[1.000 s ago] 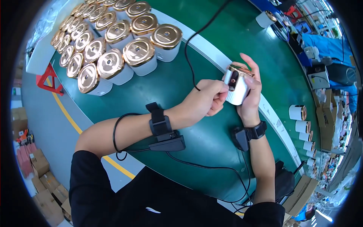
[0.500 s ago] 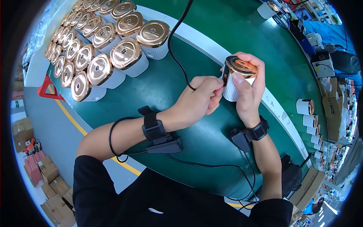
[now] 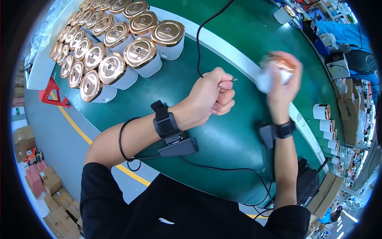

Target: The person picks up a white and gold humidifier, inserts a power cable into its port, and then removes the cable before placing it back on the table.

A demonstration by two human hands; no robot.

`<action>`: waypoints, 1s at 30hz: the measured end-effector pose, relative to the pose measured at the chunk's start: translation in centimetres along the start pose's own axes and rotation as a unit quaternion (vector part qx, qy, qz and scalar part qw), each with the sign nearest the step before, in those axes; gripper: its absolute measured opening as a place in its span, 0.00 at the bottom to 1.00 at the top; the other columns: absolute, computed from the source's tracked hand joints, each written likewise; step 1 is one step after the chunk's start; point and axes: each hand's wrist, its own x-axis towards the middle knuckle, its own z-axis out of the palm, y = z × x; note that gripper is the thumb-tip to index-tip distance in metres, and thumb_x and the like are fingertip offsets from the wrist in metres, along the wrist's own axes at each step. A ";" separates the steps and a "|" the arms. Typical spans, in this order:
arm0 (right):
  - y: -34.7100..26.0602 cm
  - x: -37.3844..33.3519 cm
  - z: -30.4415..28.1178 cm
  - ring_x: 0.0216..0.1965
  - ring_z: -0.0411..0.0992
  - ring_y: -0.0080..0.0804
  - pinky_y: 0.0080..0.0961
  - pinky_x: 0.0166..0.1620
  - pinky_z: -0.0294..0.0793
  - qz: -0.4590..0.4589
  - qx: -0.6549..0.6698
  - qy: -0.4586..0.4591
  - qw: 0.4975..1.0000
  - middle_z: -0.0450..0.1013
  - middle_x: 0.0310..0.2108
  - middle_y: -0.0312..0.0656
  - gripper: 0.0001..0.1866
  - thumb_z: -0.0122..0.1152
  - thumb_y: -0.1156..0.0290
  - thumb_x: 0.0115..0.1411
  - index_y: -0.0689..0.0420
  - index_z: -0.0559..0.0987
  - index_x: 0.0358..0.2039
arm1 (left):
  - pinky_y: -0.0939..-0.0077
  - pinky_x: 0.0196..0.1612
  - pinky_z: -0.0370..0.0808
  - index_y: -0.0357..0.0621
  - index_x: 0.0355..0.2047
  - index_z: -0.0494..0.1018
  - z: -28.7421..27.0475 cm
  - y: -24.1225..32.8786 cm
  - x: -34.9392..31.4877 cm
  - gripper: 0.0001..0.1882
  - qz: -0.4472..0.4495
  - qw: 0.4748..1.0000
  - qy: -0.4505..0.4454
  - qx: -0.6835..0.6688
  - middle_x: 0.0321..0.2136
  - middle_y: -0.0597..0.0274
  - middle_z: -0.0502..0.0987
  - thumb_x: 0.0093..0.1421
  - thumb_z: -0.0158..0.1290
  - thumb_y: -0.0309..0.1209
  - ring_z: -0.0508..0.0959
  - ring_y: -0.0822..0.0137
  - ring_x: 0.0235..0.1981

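Observation:
My left hand (image 3: 209,97) is closed round the end of a black cable (image 3: 198,47). A short metal plug tip (image 3: 234,79) sticks out past its thumb. To the right, my right hand (image 3: 283,89) grips a white and gold square canister (image 3: 262,76), both smeared by motion. The canister is apart from the plug tip, over the pale rail along the table's far side. At the far left stand several like canisters (image 3: 140,53) in rows, with white ribbed bodies and shiny gold tops, each top with a small hole in the middle.
The green table (image 3: 159,107) has a pale raised rail (image 3: 223,55) at its far side. Beyond it, a line of canisters (image 3: 321,112) stands on the right, with one more (image 3: 283,14) farther off. Wrist-device cables (image 3: 223,172) lie near me. Cardboard boxes (image 3: 59,223) stand at lower left.
My right hand has carried the canister to the right, away from the cable end. The plug tip, hidden at the canister's side before, now shows bare. My left hand stays closed on the cable.

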 end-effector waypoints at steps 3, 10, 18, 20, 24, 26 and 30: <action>5.0 1.8 -7.5 0.42 0.69 0.26 0.22 0.46 0.68 0.066 -0.103 0.097 0.988 0.70 0.43 0.42 0.18 0.64 0.65 0.58 0.60 0.70 0.43 | 0.77 0.16 0.42 0.51 0.17 0.50 0.0 -0.2 0.6 0.18 0.006 1.000 -0.001 -0.012 0.09 0.72 0.46 0.64 0.36 0.37 0.47 0.76 0.11; 7.4 -0.4 -15.1 0.44 0.68 0.29 0.24 0.49 0.66 0.040 -0.383 0.082 0.919 0.69 0.45 0.45 0.17 0.67 0.66 0.56 0.59 0.67 0.33 | 0.77 0.16 0.44 0.51 0.16 0.49 0.9 -0.1 0.2 0.21 -0.030 1.000 0.000 -0.005 0.10 0.71 0.46 0.66 0.36 0.39 0.48 0.76 0.11; 14.8 15.1 -2.2 0.53 0.65 0.37 0.31 0.58 0.61 0.075 -0.213 0.153 0.962 0.68 0.49 0.49 0.35 0.68 0.57 0.54 0.66 0.66 0.54 | 0.78 0.15 0.44 0.51 0.16 0.49 1.2 1.2 0.5 0.21 -0.045 0.998 -0.007 0.043 0.10 0.71 0.47 0.66 0.37 0.39 0.48 0.76 0.11; 20.6 17.8 -3.1 0.51 0.66 0.36 0.30 0.57 0.62 0.085 -0.259 0.192 0.943 0.69 0.49 0.47 0.37 0.68 0.55 0.54 0.66 0.65 0.54 | 0.78 0.15 0.43 0.51 0.16 0.49 1.4 1.0 0.6 0.21 -0.048 0.997 -0.033 0.043 0.10 0.71 0.48 0.66 0.37 0.39 0.48 0.75 0.11; 24.1 17.9 -3.9 0.46 0.69 0.28 0.28 0.49 0.67 0.155 -0.016 0.130 0.979 0.72 0.44 0.41 0.28 0.64 0.56 0.58 0.63 0.71 0.50 | 0.78 0.15 0.43 0.51 0.16 0.49 1.1 -0.2 0.9 0.21 -0.041 0.998 -0.047 0.032 0.10 0.71 0.48 0.66 0.38 0.39 0.49 0.76 0.11; 20.6 14.4 -4.4 0.42 0.72 0.27 0.27 0.46 0.70 0.252 0.228 0.091 0.936 0.72 0.44 0.38 0.22 0.54 0.55 0.64 0.58 0.71 0.51 | 0.78 0.15 0.43 0.51 0.16 0.49 1.3 -0.6 1.1 0.21 -0.044 0.998 -0.038 0.034 0.10 0.71 0.48 0.66 0.39 0.39 0.49 0.76 0.11; 3.8 3.1 0.6 0.40 0.73 0.35 0.31 0.45 0.74 0.338 0.396 0.004 0.854 0.71 0.45 0.44 0.27 0.46 0.54 0.65 0.57 0.65 0.58 | 0.78 0.15 0.44 0.51 0.16 0.50 0.5 -0.5 -0.4 0.21 -0.017 0.999 -0.032 -0.005 0.11 0.71 0.48 0.65 0.38 0.40 0.49 0.76 0.12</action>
